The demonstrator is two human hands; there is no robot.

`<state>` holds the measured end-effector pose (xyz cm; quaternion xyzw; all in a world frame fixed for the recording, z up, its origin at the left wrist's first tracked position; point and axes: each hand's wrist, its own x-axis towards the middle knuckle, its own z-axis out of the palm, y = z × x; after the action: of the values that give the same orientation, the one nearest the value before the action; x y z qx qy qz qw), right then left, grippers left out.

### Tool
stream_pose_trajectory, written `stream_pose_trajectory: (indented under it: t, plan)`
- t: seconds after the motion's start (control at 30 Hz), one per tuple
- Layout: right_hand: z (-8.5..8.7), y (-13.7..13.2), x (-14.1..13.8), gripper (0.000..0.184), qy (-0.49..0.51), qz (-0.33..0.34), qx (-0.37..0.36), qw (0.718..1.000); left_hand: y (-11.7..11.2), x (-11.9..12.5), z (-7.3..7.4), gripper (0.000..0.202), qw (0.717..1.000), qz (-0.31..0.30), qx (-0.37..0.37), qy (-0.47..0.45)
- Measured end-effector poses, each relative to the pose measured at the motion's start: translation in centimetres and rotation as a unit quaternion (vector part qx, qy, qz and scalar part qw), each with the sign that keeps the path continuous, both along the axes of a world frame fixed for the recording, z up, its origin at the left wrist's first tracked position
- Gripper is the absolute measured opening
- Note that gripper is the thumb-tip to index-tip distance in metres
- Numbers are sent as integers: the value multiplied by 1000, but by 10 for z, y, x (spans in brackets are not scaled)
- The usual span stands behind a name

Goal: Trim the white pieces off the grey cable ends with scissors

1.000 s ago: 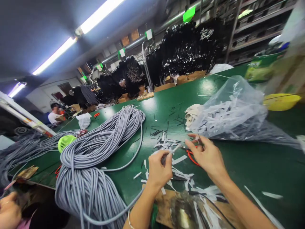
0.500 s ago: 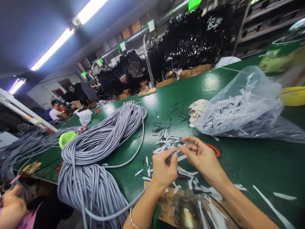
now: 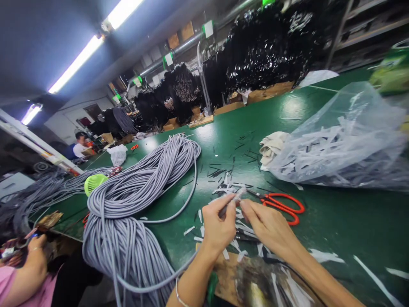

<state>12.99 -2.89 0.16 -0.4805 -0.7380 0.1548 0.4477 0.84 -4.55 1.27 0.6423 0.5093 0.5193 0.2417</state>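
Observation:
A grey cable point(image 3: 150, 288) runs from the big coil point(image 3: 128, 251) on the left up to my hands. My left hand point(image 3: 219, 224) is closed around the cable near its end. My right hand point(image 3: 263, 221) pinches at that end, its fingertips close to those of the left; the end looks whitish and blurred, so its detail cannot be made out. Red-handled scissors point(image 3: 283, 207) lie just beyond my right hand. White strips point(image 3: 226, 185) and short black pieces point(image 3: 217, 172) are scattered around and beyond my hands.
A clear plastic bag point(image 3: 338, 149) full of strips lies at the right, beside a cream cloth point(image 3: 273, 147). A dark metal device point(image 3: 255, 281) sits on a board below my forearms. A green fan point(image 3: 95, 183) stands behind the coil. A co-worker's arm point(image 3: 28, 268) shows at lower left.
My right hand has turned and drawn its fingers in at the cable end, where they were raised and spread before. The scissors show more fully. The view has shifted slightly.

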Motion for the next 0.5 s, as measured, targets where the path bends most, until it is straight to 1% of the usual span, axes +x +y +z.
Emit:
stream_pose_trajectory:
  t: [0.13, 0.23, 0.37, 0.43, 0.5]
  plan:
    - [2, -1, 1, 58, 19, -3, -5, 1000, 1, 1, 0, 26, 1000, 0, 6, 2]
    - [3, -3, 1, 57, 38, 13, -15, 999, 1, 0, 0, 25, 1000, 7, 17, 20]
    - [3, -3, 1, 56, 68, 39, -23, 997, 1, -2, -1, 26, 992, 2, 70, 101]
    - [1, -3, 2, 53, 51, 25, 17, 998, -1, -2, -1, 26, 983, 9, 104, 149]
    - [-1, -3, 4, 49, 8, -22, 102, 995, -3, -1, -2, 27, 976, 25, 122, 177]
